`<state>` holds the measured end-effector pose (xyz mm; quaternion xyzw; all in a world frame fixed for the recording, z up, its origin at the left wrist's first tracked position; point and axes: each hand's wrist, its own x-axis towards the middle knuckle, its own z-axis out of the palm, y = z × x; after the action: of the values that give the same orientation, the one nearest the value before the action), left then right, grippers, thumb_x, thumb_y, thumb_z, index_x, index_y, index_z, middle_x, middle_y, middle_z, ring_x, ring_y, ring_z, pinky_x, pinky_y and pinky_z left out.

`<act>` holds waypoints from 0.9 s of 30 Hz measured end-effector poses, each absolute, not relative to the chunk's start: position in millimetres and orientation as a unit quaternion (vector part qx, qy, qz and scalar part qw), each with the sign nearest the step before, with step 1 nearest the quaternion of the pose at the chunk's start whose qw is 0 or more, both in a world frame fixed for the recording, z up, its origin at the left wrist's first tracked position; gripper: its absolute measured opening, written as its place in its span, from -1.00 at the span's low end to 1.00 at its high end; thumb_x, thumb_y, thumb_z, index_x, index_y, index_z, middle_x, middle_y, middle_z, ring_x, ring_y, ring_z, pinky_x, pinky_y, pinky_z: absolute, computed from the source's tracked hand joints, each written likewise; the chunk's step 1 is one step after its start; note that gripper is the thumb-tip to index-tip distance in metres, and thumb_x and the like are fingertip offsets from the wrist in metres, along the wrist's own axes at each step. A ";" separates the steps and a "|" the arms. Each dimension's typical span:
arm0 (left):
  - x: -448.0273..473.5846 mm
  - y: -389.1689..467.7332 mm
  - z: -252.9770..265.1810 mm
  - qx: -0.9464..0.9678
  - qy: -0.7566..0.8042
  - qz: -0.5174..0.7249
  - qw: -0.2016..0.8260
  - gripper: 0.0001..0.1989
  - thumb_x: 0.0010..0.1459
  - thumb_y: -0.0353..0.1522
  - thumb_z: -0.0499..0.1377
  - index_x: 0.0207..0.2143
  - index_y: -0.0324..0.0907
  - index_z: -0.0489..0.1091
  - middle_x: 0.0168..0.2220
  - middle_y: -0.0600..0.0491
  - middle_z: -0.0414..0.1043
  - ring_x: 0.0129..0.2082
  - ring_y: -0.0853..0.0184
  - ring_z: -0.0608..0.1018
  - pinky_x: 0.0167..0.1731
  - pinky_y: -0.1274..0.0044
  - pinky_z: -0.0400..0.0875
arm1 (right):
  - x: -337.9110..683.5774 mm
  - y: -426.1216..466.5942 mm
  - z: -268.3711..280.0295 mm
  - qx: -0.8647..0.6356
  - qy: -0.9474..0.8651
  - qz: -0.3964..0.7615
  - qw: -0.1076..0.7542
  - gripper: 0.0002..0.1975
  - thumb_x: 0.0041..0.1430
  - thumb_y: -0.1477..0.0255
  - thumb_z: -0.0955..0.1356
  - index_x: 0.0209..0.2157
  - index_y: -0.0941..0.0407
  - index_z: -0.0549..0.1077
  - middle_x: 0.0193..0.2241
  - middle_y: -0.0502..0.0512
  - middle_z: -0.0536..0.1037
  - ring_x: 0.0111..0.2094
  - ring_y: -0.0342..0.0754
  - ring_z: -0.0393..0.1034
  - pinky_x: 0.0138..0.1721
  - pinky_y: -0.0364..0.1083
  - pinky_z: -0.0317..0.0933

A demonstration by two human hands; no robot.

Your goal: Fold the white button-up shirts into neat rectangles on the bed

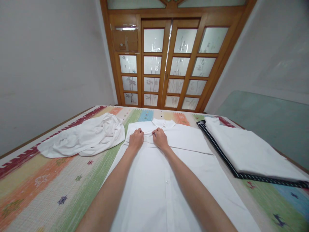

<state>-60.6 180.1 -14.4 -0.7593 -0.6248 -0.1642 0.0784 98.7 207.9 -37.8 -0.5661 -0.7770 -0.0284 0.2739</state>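
"Pinching what, exactly? Quick, hands first."

"White shirt [149, 180]. My left hand [136, 139] was curled, fingertips gripping cloth on the upper front; my right hand [160, 138] was pinching it just beside, below the collar [163, 123]."

"Where was the shirt?"

"Flat on the patterned cloth [82, 187], straight ahead, collar at the far end, front up. One button [167, 182] showed between my forearms."

"And doing that step well meant?"

"Light grip, I'd say. Creases ran between my hands, so drawing them gently apart looked better than tugging one side. A layer of cloth lay across the chest; its lower edge needed keeping level. I judged hard pulling would skew the collar."

"Any other risk?"

"Forearms dragging on the lower front, probably. Lifting them a little made sense."

"Neighbours?"

"Loose white bundle [96, 135] on my left, near the shirt; white folded cloth [246, 148] on dark striped fabric [224, 158] to my right. I was touching neither pile."
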 end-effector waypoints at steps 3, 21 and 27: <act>-60.5 180.4 -17.1 -0.763 -0.619 -0.157 0.096 -0.75 0.30 -0.48 -0.06 -0.19 -0.16 0.42 -0.14 -0.08 0.41 -0.07 0.21 0.44 -0.31 0.47 0.40 | 98.0 206.6 -34.7 -0.567 -0.773 -0.026 0.282 -0.76 0.24 0.54 0.22 -0.22 0.11 0.51 -0.20 0.18 0.48 -0.08 0.04 0.30 -0.08 -0.08 0.22; -60.6 182.4 -27.2 -0.751 -0.619 -0.204 0.105 -0.81 0.27 -0.53 -0.02 -0.19 -0.19 0.36 -0.22 -0.10 0.44 -0.04 0.18 0.39 -0.15 0.44 0.39 | 79.5 203.5 -24.8 -0.487 -0.837 -0.100 0.228 -0.76 0.22 0.31 0.38 -0.12 0.13 0.50 -0.09 0.20 0.54 -0.04 0.09 0.30 -0.06 0.00 0.12; -63.9 183.4 -26.8 -0.751 -0.616 -0.222 0.088 -0.77 0.28 -0.53 -0.06 -0.20 -0.20 0.37 -0.21 -0.10 0.45 -0.07 0.18 0.39 -0.07 0.40 0.34 | 61.8 200.8 -11.9 -0.512 -0.842 -0.084 0.147 -0.76 0.30 0.32 0.29 -0.12 0.13 0.51 -0.13 0.21 0.57 -0.05 0.06 0.34 -0.09 -0.05 0.15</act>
<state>-63.9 183.4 -26.8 -0.7505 -0.6163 -0.2217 0.0877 61.8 200.8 -11.9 -0.5118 -0.8422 -0.0840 0.1472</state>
